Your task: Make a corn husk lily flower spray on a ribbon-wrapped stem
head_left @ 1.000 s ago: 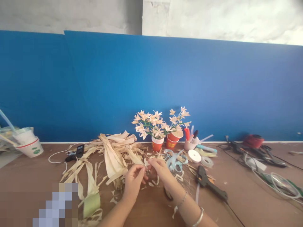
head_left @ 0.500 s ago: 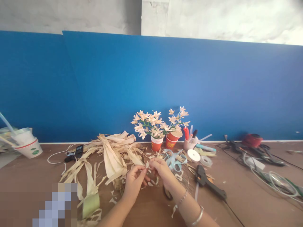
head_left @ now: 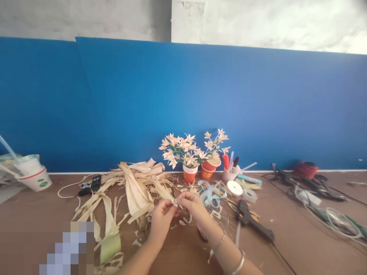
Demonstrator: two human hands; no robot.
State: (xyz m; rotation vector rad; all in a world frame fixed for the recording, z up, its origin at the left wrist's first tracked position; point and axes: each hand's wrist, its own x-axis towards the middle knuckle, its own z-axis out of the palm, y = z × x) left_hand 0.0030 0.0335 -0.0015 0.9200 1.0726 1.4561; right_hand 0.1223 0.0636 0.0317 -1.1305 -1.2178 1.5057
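Observation:
My left hand (head_left: 163,218) and my right hand (head_left: 192,205) meet low in the middle of the view, fingertips nearly touching. Both pinch a small pale piece of husk (head_left: 175,202), partly hidden by the fingers. Just left of my hands lies a heap of dried husks (head_left: 134,191). Pale flowers on green stems stand in a red paper cup (head_left: 189,175) behind my hands, and more rise beside another red cup (head_left: 207,170). Blue ribbon (head_left: 212,194) lies curled to the right of my right hand.
A black glue gun (head_left: 252,221) with its cord lies right of my right forearm. Beyond it are a white spool (head_left: 234,188), a tape roll (head_left: 249,195) and tangled cables (head_left: 338,221). At far left stands a white cup (head_left: 36,181).
My right hand has shifted slightly left and its fingers are now closer to those of my left hand at the pale piece. The things on the table have not moved.

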